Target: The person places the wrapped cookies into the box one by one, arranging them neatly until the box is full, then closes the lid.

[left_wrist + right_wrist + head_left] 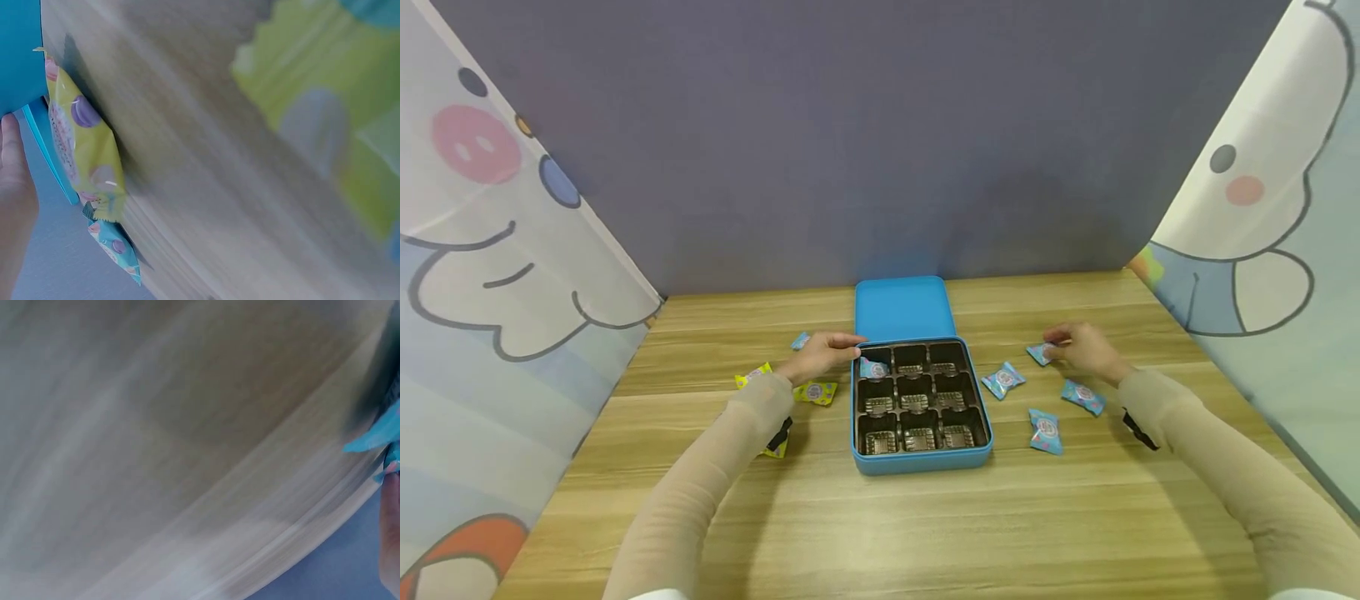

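A blue tin box (922, 461) stands with its lid (904, 307) laid back behind it and a dark divided tray (916, 383) inside. One blue-wrapped candy (872, 368) lies in the tray's far left compartment. My left hand (820, 357) touches the tin's far left corner, its fingers fairly straight; the left wrist view shows a finger against the tin's blue side. Over on the right, my right hand (1084, 348) pinches a blue-wrapped candy (1040, 353) at the table. In the right wrist view only part of that wrapper (381, 431) shows at the edge, by a fingertip.
Three more blue candies, a near left one (1003, 380), a right one (1083, 397) and a front one (1046, 432), lie right of the tin. Yellow candies (816, 392) and a blue candy (801, 340) lie around my left arm. A grey panel (880, 150) stands behind the wooden table (880, 533).
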Demonstrator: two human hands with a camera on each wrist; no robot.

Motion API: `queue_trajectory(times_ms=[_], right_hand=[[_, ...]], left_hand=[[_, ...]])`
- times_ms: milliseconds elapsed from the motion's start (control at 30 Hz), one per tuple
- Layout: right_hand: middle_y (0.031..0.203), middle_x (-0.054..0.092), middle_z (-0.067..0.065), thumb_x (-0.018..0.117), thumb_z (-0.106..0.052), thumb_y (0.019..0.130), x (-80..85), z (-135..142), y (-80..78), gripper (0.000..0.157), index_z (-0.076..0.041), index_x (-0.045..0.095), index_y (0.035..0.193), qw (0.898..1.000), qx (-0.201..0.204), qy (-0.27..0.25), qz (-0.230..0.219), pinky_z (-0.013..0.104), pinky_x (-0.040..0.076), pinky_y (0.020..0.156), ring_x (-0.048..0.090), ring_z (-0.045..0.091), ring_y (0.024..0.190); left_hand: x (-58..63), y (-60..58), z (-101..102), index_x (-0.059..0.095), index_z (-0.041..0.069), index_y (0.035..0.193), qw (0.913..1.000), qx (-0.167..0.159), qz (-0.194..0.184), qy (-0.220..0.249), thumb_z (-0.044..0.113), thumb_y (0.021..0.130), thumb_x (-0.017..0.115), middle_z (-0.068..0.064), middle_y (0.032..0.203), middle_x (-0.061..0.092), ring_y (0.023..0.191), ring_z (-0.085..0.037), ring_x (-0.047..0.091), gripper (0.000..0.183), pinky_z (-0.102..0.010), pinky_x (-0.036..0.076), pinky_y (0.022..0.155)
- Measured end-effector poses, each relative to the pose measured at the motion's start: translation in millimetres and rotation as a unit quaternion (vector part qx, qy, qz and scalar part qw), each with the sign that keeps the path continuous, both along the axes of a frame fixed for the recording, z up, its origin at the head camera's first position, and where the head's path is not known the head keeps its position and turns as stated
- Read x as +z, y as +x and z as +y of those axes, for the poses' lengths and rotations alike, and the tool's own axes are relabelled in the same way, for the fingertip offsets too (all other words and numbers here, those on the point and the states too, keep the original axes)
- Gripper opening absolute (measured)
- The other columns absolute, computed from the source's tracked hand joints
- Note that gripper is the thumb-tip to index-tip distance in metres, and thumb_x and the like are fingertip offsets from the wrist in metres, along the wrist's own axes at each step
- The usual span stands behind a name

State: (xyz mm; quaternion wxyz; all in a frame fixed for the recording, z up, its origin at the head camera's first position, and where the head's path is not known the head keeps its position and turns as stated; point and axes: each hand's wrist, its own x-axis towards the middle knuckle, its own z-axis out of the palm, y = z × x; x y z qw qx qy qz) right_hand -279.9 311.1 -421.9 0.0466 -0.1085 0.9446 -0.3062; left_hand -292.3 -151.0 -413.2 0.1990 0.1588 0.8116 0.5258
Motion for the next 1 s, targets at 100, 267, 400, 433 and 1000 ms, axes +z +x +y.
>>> queue_trajectory(times_ms=[100,267,400,433,1000], right_hand=[[0.117,0.057,0.027,0.062,-0.022,0.088,1.7,-4.0,-0.1,0.042,0.006,0.056,0.119,1.0,-0.009,0.006,-0.003,0.052,0.047,0.089,0.055,0.043,0.106],[0.118,0.056,0.028,0.062,-0.022,0.088,2.3,-4.0,-0.3,0.044,0.007,0.053,0.12,1.0,-0.021,-0.002,-0.014,0.053,0.046,0.09,0.053,0.044,0.108],[0.117,0.056,0.028,0.063,-0.025,0.087,0.2,-2.5,-0.1,0.046,0.007,0.054,0.12,1.0,-0.026,-0.004,-0.009,0.053,0.046,0.09,0.053,0.044,0.107],[0.117,0.057,0.028,0.063,-0.025,0.087,-0.5,-2.1,-0.2,0.046,0.007,0.054,0.119,1.0,-0.027,-0.004,-0.008,0.053,0.046,0.09,0.054,0.043,0.107],[0.123,0.054,0.027,0.065,-0.02,0.086,15.5,8.2,-6.3,0.044,0.006,0.055,0.12,0.999,-0.011,-0.037,-0.007,0.051,0.044,0.095,0.05,0.043,0.114]], left_hand=[[0.4,0.8,-2.8,0.052,0.009,0.131,0.9998,-0.005,0.017,-0.001,0.032,0.091,0.057,-0.012,0.138,0.046,0.125,-0.03,0.045,0.046,-0.045,0.04,0.102],[3.4,0.9,-2.8,0.053,0.012,0.13,0.9997,-0.009,0.024,-0.004,0.032,0.091,0.057,-0.012,0.138,0.046,0.125,-0.03,0.045,0.044,-0.045,0.04,0.102],[3.4,-0.9,-1.5,0.052,0.01,0.131,1.0,-0.001,0.001,-0.001,0.027,0.091,0.058,-0.013,0.139,0.044,0.127,-0.03,0.043,0.043,-0.046,0.037,0.104],[3.4,-1.2,-1.1,0.051,0.009,0.131,1.0,0.0,-0.004,-0.001,0.026,0.091,0.057,-0.013,0.139,0.044,0.127,-0.03,0.042,0.043,-0.046,0.037,0.105],[1.5,0.6,1.4,0.051,0.008,0.131,0.9999,0.006,-0.009,0.004,0.025,0.091,0.057,-0.013,0.139,0.044,0.127,-0.03,0.043,0.044,-0.046,0.037,0.104]])
